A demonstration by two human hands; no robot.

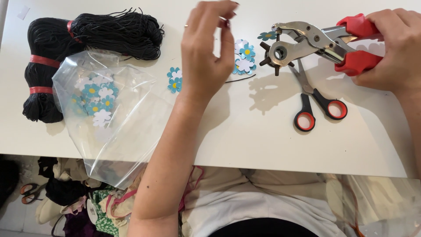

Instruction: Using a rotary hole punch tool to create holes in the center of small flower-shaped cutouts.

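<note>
The white desk (pixel 245 145) is carrying everything, and the revolving hole punch (pixel 307 44) serves as the landmark. Far to the left of the punch, bundles of black cord (pixel 87 39) bound with red bands are lying beside a clear plastic bag (pixel 114 114) that is holding blue and white paper flowers (pixel 95 103). Just below the punch, red-handled scissors (pixel 315 105) are resting flat. Below the desk edge, a heap of fabric and oddments on the floor (pixel 83 206) is showing.

The right hand (pixel 394 48) is clenching the punch's red grips, holding it tilted over the desk with the spiked wheel hanging down. The punch looks heavy, stiff steel; the padded grips seem the sound place to hold it.

Left of the punch, the left hand (pixel 210 48) is hovering with fingertips pinched together; whether anything lies between them I cannot tell. A small pile of loose flowers (pixel 244 57) is lying just left of the wheel, with one flower (pixel 267 35) at the punch's nose. These seem light, thin and easily creased, best pinched by a petal edge.
</note>
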